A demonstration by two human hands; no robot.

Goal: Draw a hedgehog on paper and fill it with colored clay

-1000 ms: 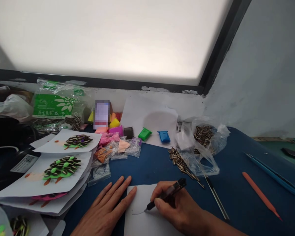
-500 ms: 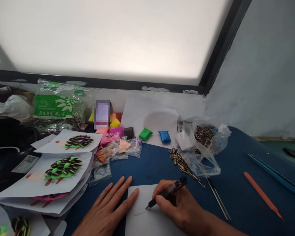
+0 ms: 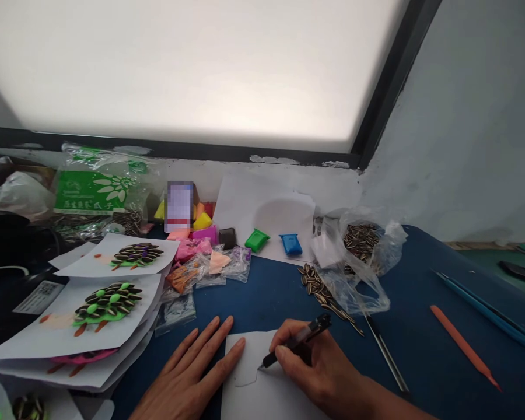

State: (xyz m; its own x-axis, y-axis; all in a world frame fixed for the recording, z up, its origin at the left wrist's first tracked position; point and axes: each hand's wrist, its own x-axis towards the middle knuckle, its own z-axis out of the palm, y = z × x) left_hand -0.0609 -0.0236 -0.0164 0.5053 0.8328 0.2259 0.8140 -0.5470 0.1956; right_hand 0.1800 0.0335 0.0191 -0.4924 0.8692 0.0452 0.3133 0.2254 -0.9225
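Observation:
My right hand (image 3: 319, 370) grips a black pen (image 3: 295, 342) with its tip on a white sheet of paper (image 3: 258, 394) at the table's near edge. A thin curved pen line shows on the sheet just left of the tip. My left hand (image 3: 190, 379) lies flat, fingers spread, holding down the sheet's left edge.
A blue cloth (image 3: 271, 291) covers the table. Finished seed-and-clay pictures on paper (image 3: 100, 303) are stacked at left. Clay packets (image 3: 201, 256), green (image 3: 256, 240) and blue (image 3: 291, 244) clay blocks, a torn bag of sunflower seeds (image 3: 359, 251), an orange tool (image 3: 464, 347) and blue sticks (image 3: 485, 312) lie beyond.
The pen tip has crept slightly up and right along the sheet, lengthening the drawn line. My left hand has stayed in place.

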